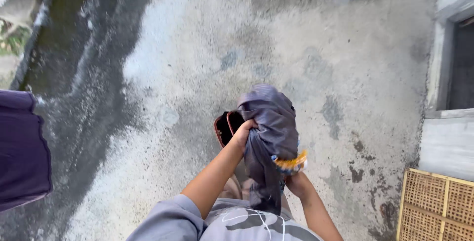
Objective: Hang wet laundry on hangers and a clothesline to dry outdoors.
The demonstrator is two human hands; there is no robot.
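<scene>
The left hand (244,131) is closed tight on a bunched grey-purple cloth (269,127) held over wet concrete ground (197,48). The right hand (292,179) sits under the cloth, its grip hidden. A sandal (224,127) shows just behind; a woven mat (434,206) lies well apart to the right.

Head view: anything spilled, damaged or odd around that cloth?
Nothing damaged. The left hand grips a bunched grey cloth, the right hand beneath it. The concrete floor has a dark wet strip at left.
</scene>
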